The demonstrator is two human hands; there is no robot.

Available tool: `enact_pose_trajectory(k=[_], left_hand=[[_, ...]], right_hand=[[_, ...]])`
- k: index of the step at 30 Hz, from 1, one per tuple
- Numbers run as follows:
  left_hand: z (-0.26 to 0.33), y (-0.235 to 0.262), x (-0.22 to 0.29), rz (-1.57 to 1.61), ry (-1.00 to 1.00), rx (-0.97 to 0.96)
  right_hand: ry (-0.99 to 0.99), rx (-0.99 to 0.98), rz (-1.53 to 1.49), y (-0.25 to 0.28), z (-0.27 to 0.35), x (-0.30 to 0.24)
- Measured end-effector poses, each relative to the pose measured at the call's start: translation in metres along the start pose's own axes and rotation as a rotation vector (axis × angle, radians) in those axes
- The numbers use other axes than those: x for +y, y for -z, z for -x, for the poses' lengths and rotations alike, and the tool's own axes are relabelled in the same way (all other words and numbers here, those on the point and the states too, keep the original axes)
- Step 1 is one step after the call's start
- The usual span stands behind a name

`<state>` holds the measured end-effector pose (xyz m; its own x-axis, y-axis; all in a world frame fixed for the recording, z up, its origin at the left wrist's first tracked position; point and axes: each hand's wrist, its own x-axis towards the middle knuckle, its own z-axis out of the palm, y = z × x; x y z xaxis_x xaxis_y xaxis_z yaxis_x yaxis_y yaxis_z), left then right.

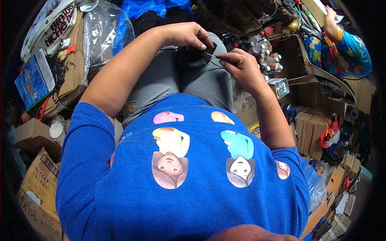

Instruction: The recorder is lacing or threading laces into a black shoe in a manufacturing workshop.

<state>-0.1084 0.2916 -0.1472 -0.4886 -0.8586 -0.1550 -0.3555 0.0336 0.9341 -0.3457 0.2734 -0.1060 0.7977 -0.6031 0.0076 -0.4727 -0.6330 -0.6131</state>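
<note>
A black, rounded item (pixel 197 60), shoe-like in shape, rests between my thighs on the grey trousers (pixel 159 74). My left hand (pixel 191 35) is closed on its far edge, thumb and fingers bent over the rim. My right hand (pixel 242 67) pinches a thin metal needle-like tool (pixel 211 55) between thumb and forefinger. The tool's tip points left at the black item's right edge; whether it pierces the material I cannot tell. A dark thread (pixel 219 65) hangs by the right fingers.
Several small bottles (pixel 270 60) stand to the right, beside a clear plastic container (pixel 280 87). At the far right is another person's arm (pixel 331 26) and colourful clothing. Cardboard boxes (pixel 40 180), a blue book (pixel 33 82) and clear plastic bags (pixel 105 36) crowd the left.
</note>
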Motion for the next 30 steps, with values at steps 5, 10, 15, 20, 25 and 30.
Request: enact_pose_trajectory(k=[5, 10, 15, 20, 25, 30], left_hand=[[0.003, 0.000, -0.003, -0.036, 0.011, -0.026], [0.004, 0.001, 0.000, -0.082, 0.020, -0.040], [0.001, 0.000, 0.008, -0.088, 0.043, -0.022], [-0.005, -0.001, 0.003, -0.010, 0.004, -0.024], [-0.006, 0.000, -0.007, 0.033, 0.009, -0.048], [-0.010, -0.001, -0.011, 0.032, -0.067, -0.119]], right_hand=[[0.016, -0.029, 0.097, 0.001, -0.008, -0.004], [0.002, -0.047, 0.175, 0.003, -0.013, -0.008], [0.001, -0.086, 0.075, 0.001, -0.020, 0.001], [-0.050, -0.155, 0.075, 0.011, -0.026, 0.001], [0.029, -0.193, -0.005, 0.002, -0.027, 0.010], [-0.130, -0.343, -0.399, 0.003, -0.029, 0.044]])
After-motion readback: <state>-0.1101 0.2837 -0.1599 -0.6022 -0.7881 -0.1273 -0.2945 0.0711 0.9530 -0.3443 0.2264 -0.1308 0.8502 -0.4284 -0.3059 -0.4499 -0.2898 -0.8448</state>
